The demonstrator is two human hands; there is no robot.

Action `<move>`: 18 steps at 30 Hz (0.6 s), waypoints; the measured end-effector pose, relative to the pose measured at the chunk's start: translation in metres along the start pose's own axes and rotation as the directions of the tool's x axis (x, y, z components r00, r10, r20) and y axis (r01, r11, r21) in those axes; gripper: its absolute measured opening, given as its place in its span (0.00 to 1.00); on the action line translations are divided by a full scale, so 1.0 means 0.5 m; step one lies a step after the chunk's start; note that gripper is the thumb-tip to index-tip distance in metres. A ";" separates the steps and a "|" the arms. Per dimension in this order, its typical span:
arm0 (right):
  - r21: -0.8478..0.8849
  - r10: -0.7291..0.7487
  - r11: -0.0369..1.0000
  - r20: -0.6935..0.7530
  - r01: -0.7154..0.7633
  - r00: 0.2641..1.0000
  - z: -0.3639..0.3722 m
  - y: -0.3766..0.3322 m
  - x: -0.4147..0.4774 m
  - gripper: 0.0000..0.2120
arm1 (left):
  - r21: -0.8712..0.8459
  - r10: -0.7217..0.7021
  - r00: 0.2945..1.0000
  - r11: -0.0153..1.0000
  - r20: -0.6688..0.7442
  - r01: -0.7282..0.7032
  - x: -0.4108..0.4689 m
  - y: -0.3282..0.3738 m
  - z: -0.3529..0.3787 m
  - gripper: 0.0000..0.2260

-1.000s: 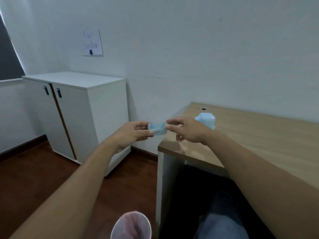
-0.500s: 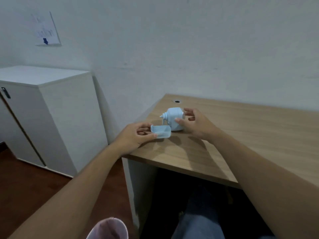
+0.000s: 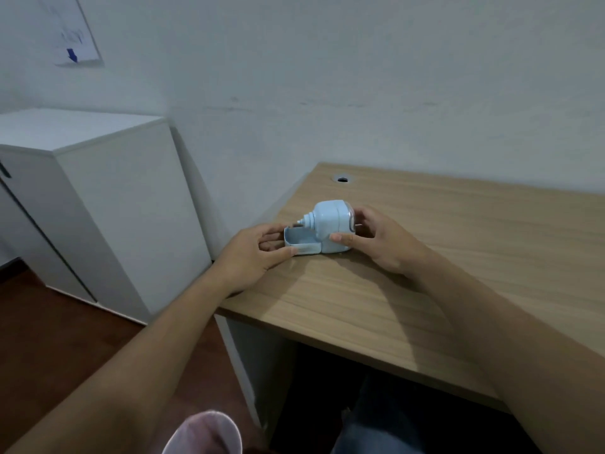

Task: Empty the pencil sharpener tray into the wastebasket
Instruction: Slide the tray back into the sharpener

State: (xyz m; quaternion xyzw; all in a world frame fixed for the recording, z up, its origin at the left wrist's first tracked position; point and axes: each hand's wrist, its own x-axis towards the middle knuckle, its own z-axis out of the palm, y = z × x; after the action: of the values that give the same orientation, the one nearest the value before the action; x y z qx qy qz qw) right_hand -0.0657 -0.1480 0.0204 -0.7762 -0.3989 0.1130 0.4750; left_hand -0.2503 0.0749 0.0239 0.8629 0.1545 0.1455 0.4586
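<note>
- A paper sheet [image 3: 73, 34] is taped to the wall at ten o'clock; it bears a blue downward arrow [image 3: 72, 55].
- Faint handwriting above the arrow is too blurred to read.
- No other text shows.

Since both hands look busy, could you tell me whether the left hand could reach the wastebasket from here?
Probably yes: the left hand holds the tray at the sharpener, and nothing visibly blocks the way down to the wastebasket.

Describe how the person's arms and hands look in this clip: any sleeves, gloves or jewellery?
Both forearms are bare up to the frame edge, with no sleeves in view. The left hand and right hand wear no gloves, and no rings, watch or bracelet show.
</note>
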 end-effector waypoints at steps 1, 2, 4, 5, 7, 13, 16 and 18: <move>0.020 0.003 1.000 0.002 -0.003 1.000 0.001 0.003 0.000 0.27 | -0.007 0.001 1.000 1.000 0.008 0.000 0.004 0.002 0.004 0.24; 0.040 0.007 0.999 -0.002 -0.007 1.000 0.001 0.006 0.002 0.28 | -0.016 0.003 1.000 1.000 0.029 -0.003 0.010 0.003 0.009 0.25; 0.060 0.010 0.998 -0.021 -0.009 1.000 0.004 0.014 0.003 0.29 | -0.053 0.004 0.998 0.999 0.069 0.000 0.017 0.007 0.020 0.29; 0.061 0.010 0.998 -0.029 -0.008 1.000 0.006 0.015 0.002 0.29 | -0.054 -0.002 0.996 0.999 0.084 0.006 0.020 0.012 0.025 0.34; 0.074 0.013 0.997 -0.052 -0.009 0.999 0.011 0.018 0.001 0.30 | -0.012 -0.009 0.994 1.000 0.107 0.011 0.027 0.021 0.038 0.44; 0.065 -0.003 0.998 -0.090 0.009 0.996 0.013 0.025 -0.004 0.31 | -0.070 0.017 0.980 0.998 0.197 -0.004 0.065 0.015 0.082 0.51; 0.095 0.002 0.995 -0.148 0.012 0.989 0.003 0.034 -0.004 0.31 | -0.135 0.047 0.984 0.991 0.173 -0.024 0.084 0.017 0.100 0.48; 0.115 -0.002 0.993 -0.182 0.023 0.983 -0.009 0.036 -0.004 0.32 | -0.170 0.064 0.992 0.984 0.108 -0.045 0.095 0.032 0.119 0.46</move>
State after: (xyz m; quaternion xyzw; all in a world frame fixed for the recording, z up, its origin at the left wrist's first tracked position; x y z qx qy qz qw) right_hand -0.0553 -0.1563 0.0075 -0.7517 -0.3516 0.0621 0.5545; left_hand -0.1818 0.0411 0.0105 0.8321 0.0918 0.1215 0.5334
